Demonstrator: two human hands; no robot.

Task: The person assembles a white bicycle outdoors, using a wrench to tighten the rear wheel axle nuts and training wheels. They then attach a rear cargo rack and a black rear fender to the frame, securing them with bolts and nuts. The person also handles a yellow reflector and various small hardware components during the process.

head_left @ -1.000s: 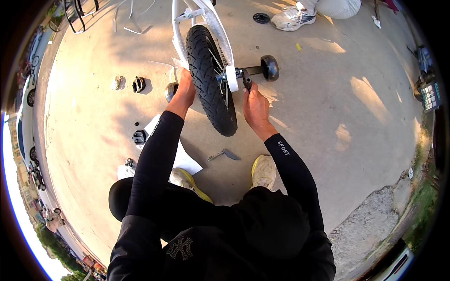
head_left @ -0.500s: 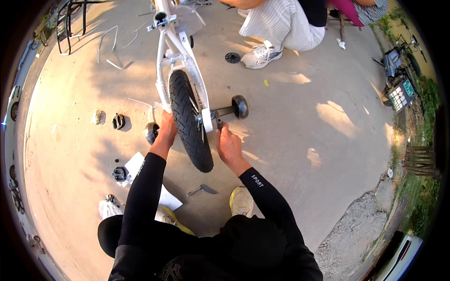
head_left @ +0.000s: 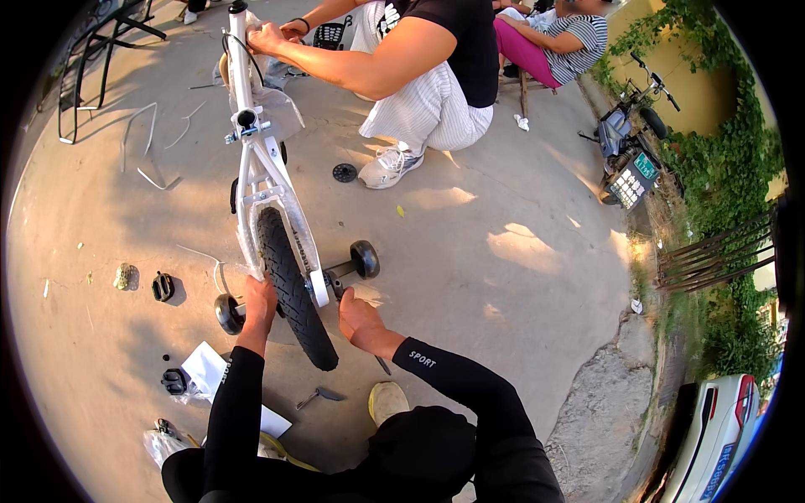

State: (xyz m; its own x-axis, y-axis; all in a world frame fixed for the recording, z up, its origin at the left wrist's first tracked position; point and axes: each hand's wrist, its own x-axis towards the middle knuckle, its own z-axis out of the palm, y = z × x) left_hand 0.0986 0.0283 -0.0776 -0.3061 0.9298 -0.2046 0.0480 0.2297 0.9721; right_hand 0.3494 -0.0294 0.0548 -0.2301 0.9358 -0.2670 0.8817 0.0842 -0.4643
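A small white bicycle frame [head_left: 256, 168] stands on the concrete with its black rear tyre [head_left: 293, 293] toward me. My left hand [head_left: 260, 302] is closed on the left side of the rear axle, beside the left training wheel [head_left: 226, 313]. On the axle's right side, below the right training wheel [head_left: 365, 258], my right hand [head_left: 356, 318] grips a thin dark tool [head_left: 381, 365] whose end pokes out under the hand. A crouching person's hand [head_left: 268, 38] holds the bicycle's front end.
Black pedals [head_left: 162, 286] [head_left: 173, 381], a white paper sheet [head_left: 210, 369], a small wrench [head_left: 319, 394] and a black disc [head_left: 344, 173] lie on the ground. Bent metal rods [head_left: 151, 142] lie at the far left. A parked scooter [head_left: 629, 142] and a white car [head_left: 713, 436] stand to the right.
The view has tilted up, bringing the crouching person and the whole bicycle frame into sight. Both my hands have stayed at the rear axle.
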